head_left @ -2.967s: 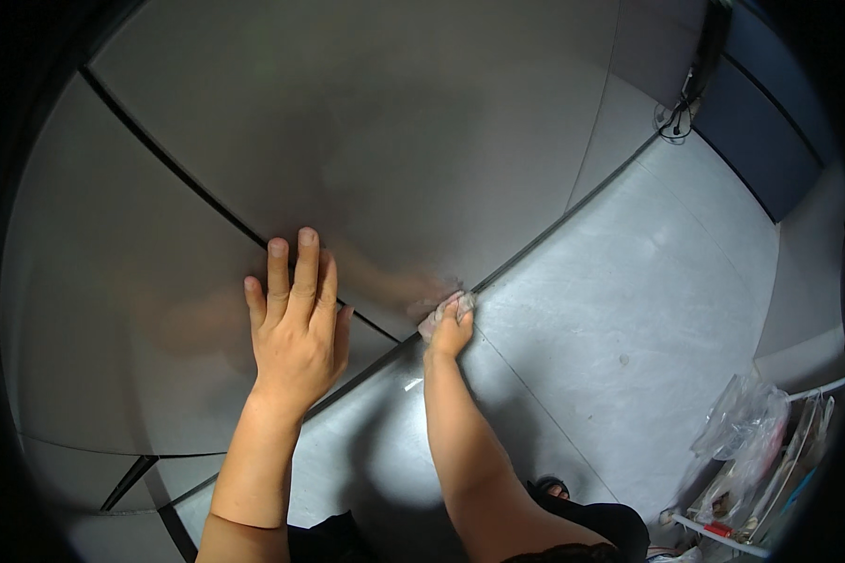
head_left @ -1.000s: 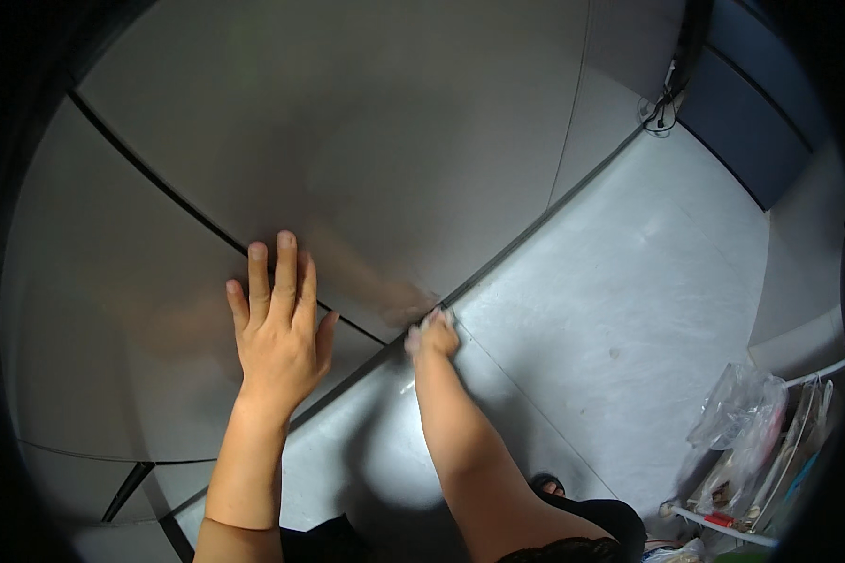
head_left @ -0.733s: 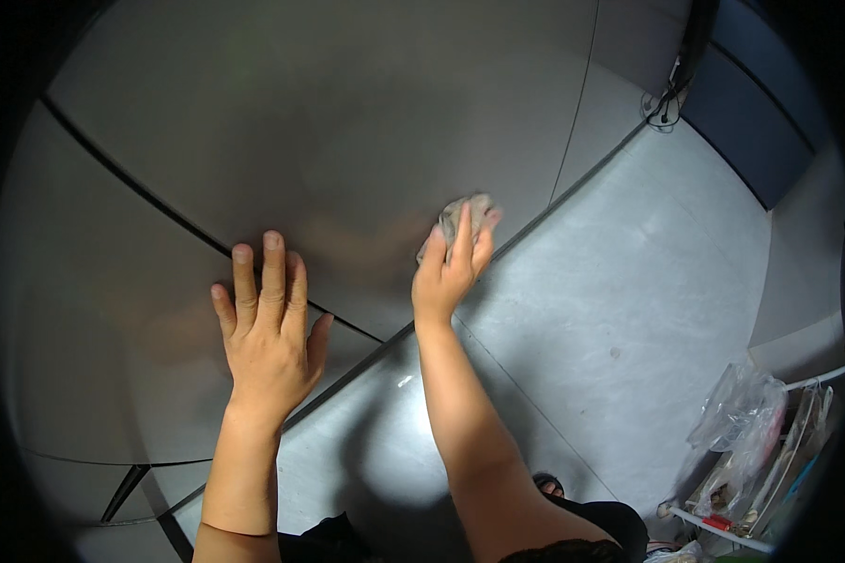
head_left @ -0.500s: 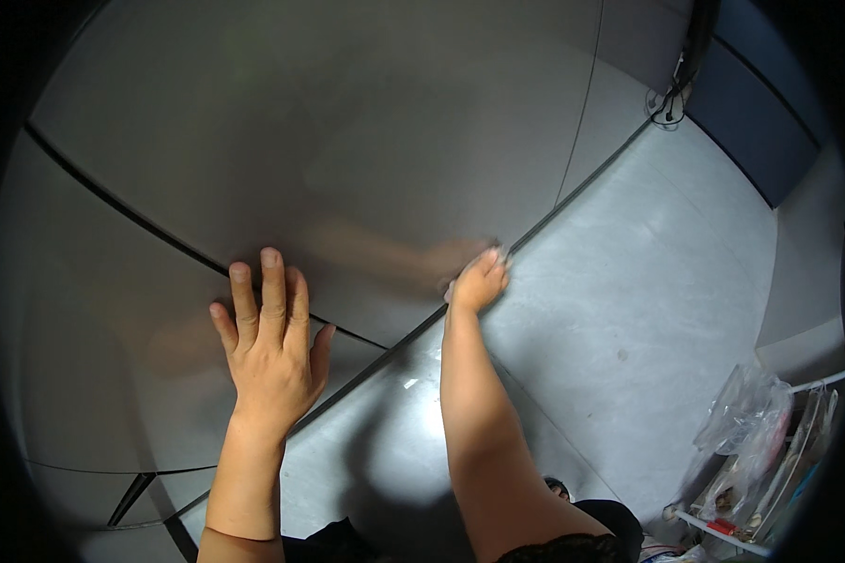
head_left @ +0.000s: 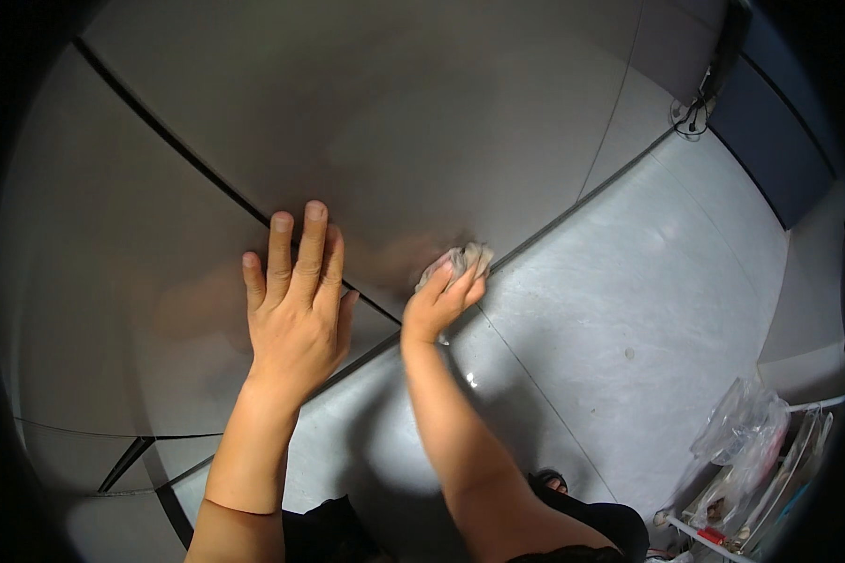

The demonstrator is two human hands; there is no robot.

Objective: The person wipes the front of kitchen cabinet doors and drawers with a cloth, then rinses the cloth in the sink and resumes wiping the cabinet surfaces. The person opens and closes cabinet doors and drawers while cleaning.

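Head view: crumpled rag point(head_left: 460, 261) bunched under right hand point(head_left: 438, 302) fingertips.

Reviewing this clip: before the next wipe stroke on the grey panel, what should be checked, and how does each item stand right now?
1. Cloth gripped in the right hand: ok, bunched in the fingers.
2. Cloth pressed on the grey panel: ok, near its lower edge.
3. Left hand braced flat on the panel, fingers spread: ok.
4. Left hand apart from the cloth: ok, a gap shows.
5. Panel above the cloth bare of obstacles: ok.
6. Dirt left on the panel: cannot tell, only sheen and reflections show.
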